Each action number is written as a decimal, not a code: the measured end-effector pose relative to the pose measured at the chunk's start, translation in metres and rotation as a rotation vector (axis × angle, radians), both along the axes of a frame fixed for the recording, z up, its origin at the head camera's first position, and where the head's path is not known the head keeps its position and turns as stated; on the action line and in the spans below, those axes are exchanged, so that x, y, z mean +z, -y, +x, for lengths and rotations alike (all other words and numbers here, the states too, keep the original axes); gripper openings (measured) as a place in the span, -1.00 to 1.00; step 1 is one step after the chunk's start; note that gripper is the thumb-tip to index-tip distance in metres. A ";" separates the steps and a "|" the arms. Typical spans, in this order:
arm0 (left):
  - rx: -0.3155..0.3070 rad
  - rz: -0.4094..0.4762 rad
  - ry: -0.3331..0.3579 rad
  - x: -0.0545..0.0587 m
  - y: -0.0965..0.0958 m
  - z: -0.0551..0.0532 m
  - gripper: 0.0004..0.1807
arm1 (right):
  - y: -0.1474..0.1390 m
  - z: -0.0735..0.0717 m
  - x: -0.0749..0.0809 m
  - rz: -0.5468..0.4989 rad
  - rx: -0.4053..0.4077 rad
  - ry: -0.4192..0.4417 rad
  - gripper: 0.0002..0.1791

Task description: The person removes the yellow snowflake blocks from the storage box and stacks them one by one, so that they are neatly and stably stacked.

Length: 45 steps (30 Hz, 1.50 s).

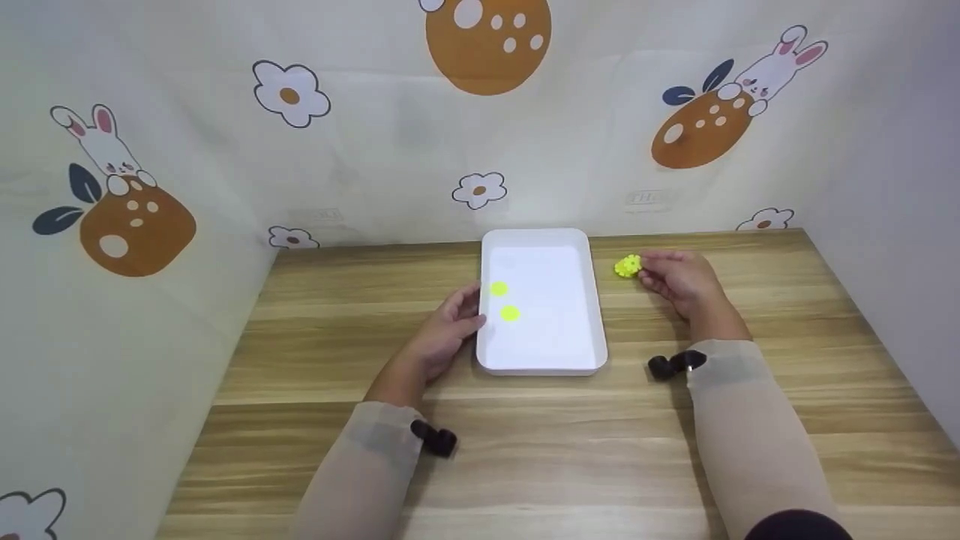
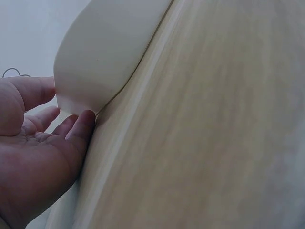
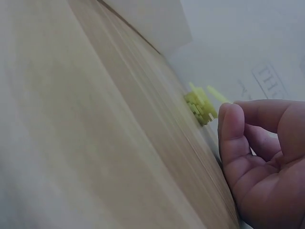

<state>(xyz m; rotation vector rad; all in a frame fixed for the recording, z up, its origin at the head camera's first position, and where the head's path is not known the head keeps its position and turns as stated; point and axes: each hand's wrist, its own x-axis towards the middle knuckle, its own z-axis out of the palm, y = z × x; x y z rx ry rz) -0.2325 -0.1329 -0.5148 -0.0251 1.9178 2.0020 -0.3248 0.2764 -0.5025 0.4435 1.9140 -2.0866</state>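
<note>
A white tray [image 1: 551,315] lies on the table. Two round yellow pieces [image 1: 510,313] sit near its left side. Against the tray's outer left wall rest the fingertips of my left hand [image 1: 442,337], its fingers loosely extended; the left wrist view shows them at the tray's rounded corner. Right of the tray, my right hand [image 1: 679,279] pinches a thin yellow notched disc [image 3: 219,94] between thumb and index finger. Just beyond those fingertips, in the right wrist view, a small cluster of yellow notched discs [image 3: 198,109] stands on the tabletop.
The wood-grain table [image 1: 525,465] meets a patterned cloth backdrop [image 1: 375,150] at its far edge, close behind the tray. Pale side walls border the table on left and right. A dark wrist camera [image 1: 664,367] sticks out from the right sleeve.
</note>
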 end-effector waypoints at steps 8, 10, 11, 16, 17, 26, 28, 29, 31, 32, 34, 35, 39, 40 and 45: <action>0.001 -0.014 0.004 0.000 0.000 0.000 -0.27 | 0.002 0.001 0.000 0.022 -0.014 0.000 -0.57; 0.001 -0.018 0.003 0.000 0.000 0.000 -0.27 | 0.002 0.001 0.000 0.030 -0.015 0.001 -0.59; 0.000 -0.017 0.003 0.000 -0.001 0.000 -0.27 | 0.002 0.001 0.000 0.029 -0.018 0.002 -0.59; -0.004 -0.020 0.000 0.001 -0.001 0.001 -0.27 | 0.002 0.000 0.001 0.040 -0.020 0.011 -0.61; -0.003 -0.023 0.001 0.002 -0.001 0.001 -0.27 | 0.002 0.000 0.002 0.043 -0.020 0.013 -0.60; 0.008 -0.046 0.026 0.004 -0.001 0.000 -0.26 | 0.002 -0.002 0.001 0.083 0.001 0.031 -0.51; 0.007 -0.045 0.029 0.003 -0.001 0.000 -0.27 | 0.002 -0.002 0.000 0.082 0.002 0.036 -0.50; 0.007 -0.043 0.030 0.003 -0.001 0.000 -0.27 | 0.001 -0.002 0.000 0.080 0.002 0.036 -0.49; 0.004 -0.028 0.021 0.002 -0.001 0.000 -0.26 | 0.002 -0.002 0.000 0.072 -0.001 0.033 -0.48; 0.000 -0.018 0.012 0.002 0.000 0.000 -0.27 | 0.002 -0.002 -0.001 0.066 -0.003 0.029 -0.48; -0.004 -0.001 0.003 0.001 0.000 0.001 -0.26 | 0.002 -0.002 -0.001 0.051 -0.006 0.019 -0.45; -0.006 0.008 -0.001 0.001 0.000 0.001 -0.27 | 0.002 -0.002 -0.001 0.045 -0.007 0.015 -0.45; -0.009 0.018 -0.004 0.000 0.000 0.001 -0.27 | 0.003 -0.001 -0.002 0.042 -0.009 0.004 -0.44; -0.007 0.016 -0.001 0.001 0.000 0.001 -0.27 | 0.003 -0.001 -0.001 0.047 -0.010 0.004 -0.44; -0.001 0.003 0.011 0.002 -0.001 0.000 -0.27 | 0.003 0.000 0.000 0.037 -0.042 0.006 -0.48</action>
